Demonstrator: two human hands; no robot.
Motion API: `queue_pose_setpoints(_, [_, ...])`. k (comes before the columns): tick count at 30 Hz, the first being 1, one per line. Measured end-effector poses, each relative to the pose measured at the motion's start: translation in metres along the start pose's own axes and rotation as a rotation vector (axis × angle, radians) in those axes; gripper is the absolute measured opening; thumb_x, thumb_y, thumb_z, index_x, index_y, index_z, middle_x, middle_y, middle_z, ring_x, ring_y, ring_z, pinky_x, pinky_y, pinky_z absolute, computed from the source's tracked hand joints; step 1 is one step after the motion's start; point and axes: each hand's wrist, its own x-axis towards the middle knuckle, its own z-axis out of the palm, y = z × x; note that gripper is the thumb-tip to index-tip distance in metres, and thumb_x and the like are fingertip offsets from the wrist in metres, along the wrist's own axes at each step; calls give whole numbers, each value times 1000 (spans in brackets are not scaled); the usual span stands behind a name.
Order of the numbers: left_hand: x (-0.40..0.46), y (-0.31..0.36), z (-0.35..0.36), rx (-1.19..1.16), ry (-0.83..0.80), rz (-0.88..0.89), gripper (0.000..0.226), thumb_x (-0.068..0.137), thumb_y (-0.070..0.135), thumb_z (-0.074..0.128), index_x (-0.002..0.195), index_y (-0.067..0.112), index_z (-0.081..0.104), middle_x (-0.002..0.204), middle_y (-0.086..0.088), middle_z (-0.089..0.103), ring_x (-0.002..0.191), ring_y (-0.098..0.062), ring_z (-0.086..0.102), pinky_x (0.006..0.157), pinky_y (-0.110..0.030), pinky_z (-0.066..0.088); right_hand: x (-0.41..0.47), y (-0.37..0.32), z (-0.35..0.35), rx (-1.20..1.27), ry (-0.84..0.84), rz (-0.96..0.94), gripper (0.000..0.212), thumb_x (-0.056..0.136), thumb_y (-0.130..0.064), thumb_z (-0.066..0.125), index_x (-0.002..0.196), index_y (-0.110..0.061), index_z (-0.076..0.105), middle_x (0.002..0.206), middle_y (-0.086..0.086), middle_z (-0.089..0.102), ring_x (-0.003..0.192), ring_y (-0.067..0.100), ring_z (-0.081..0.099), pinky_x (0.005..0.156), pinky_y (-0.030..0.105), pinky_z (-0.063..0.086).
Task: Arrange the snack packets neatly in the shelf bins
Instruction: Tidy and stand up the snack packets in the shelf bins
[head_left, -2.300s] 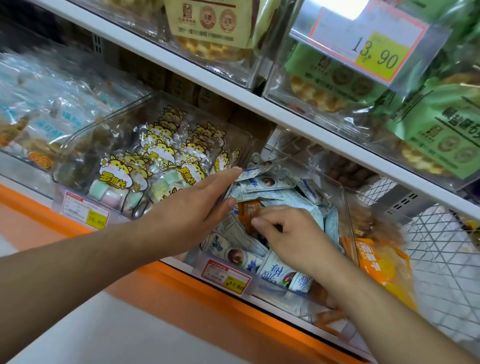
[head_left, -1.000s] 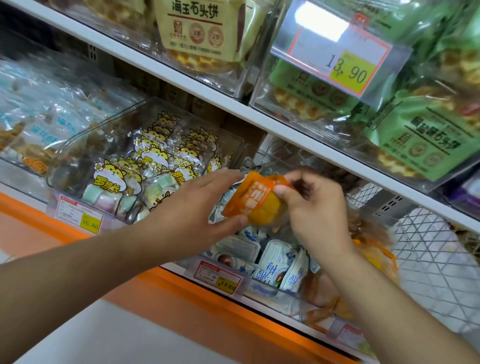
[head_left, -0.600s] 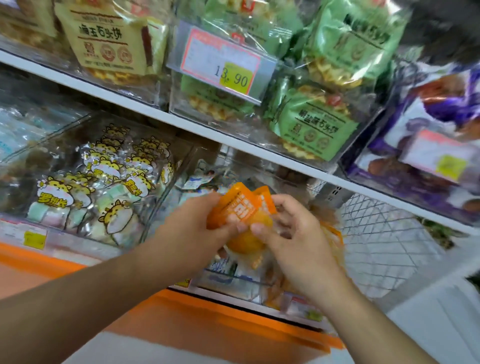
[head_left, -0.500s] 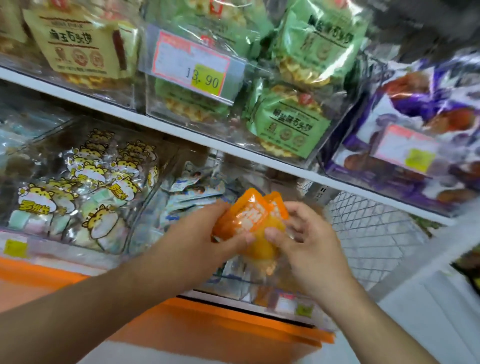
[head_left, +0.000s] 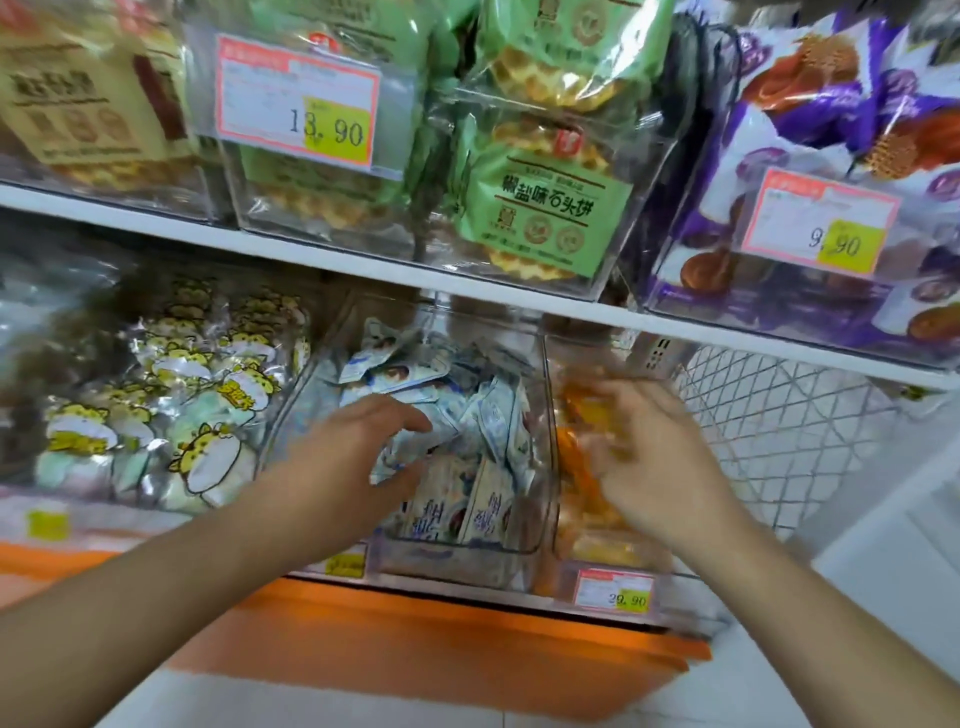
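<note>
My left hand (head_left: 358, 447) reaches into the middle clear bin (head_left: 543, 483), which is full of blue-and-white snack packets (head_left: 488, 421). Its fingers and thumb curl round one blue-and-white packet (head_left: 387, 465) near the front of the pile. My right hand (head_left: 660, 457) is blurred over the right-hand bin (head_left: 558, 540) of orange packets (head_left: 574, 467). An orange packet (head_left: 589, 415) lies just past its fingertips. The blur hides whether the fingers hold it.
A bin of yellow cartoon-print packets (head_left: 202, 400) stands to the left. The white upper shelf (head_left: 467, 283) overhangs the bins, carrying green waffle packets (head_left: 540, 208) and purple packets (head_left: 831, 130). A wire mesh panel (head_left: 779, 441) closes the right side. Price tags line the bin fronts.
The orange packet both hands held in front of the bins has gone right with my right hand to the orange bin. My left hand let go of it and dropped into the blue-and-white packets.
</note>
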Motion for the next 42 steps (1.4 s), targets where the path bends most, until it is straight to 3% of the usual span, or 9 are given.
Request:
queue_pose_setpoints(4, [21,5,24,38,-89,47,59,87,56,71,140,36,56,133,17,53,123,-5,50,100,-24,48,-8,-17,21,-46,-154,-265,55,96,-47,68,145,-27,55,142,-12,50,141,8,28,115,21,19])
queue_pose_setpoints(8, [30,19,45,93,-115,14,64,81,63,73,132,28,61,124,9,56,117,-13,53,91,-28,51,-8,-12,33,12,-183,-274,55,96,-47,70,144,-23,57,141,-11,51,143,5,24,117,14,16])
queue_pose_setpoints(15, [32,30,49,3,-72,-94,13,90,38,74,93,29,66,86,11,67,81,-11,64,67,-30,52,-7,-5,32,86,-180,-246,48,93,-47,73,136,-27,61,136,-15,53,140,2,30,108,1,10])
queue_pose_setpoints(23, [32,26,23,-216,75,-283,17,90,36,75,76,29,68,69,7,72,61,-13,67,54,-33,56,-13,-9,23,135,-214,-212,57,97,-43,70,148,-33,49,149,-16,44,143,3,26,114,19,21])
queue_pose_setpoints(27, [38,7,-10,-270,371,-340,14,92,29,74,87,23,63,78,8,69,71,-17,68,59,-29,48,-15,-10,22,136,-223,-196,58,99,-41,68,151,-34,45,155,-15,40,147,6,25,122,28,23])
queue_pose_setpoints(30, [32,-10,-13,-2,422,-276,24,92,20,73,111,15,59,100,4,63,94,-23,60,76,-34,45,-16,-11,23,125,-228,-191,56,100,-40,67,151,-33,45,155,-15,38,148,6,24,122,28,22])
queue_pose_setpoints(34, [20,-8,6,193,212,139,27,94,16,67,120,19,64,120,3,62,111,-18,56,94,-35,48,-17,-13,24,110,-231,-196,55,101,-40,64,152,-32,44,156,-14,37,148,5,21,117,20,18])
queue_pose_setpoints(38, [17,5,33,105,-46,187,40,95,48,65,128,25,63,118,9,62,106,-14,60,87,-33,54,-17,-13,26,100,-208,-214,54,101,-39,65,151,-32,45,154,-14,38,147,5,22,115,17,16])
queue_pose_setpoints(42, [25,3,48,185,-80,184,69,80,62,73,137,26,57,131,8,53,113,-19,58,94,-38,52,-18,-12,28,91,-204,-267,62,100,-42,65,156,-43,38,157,-17,31,149,8,18,125,35,22])
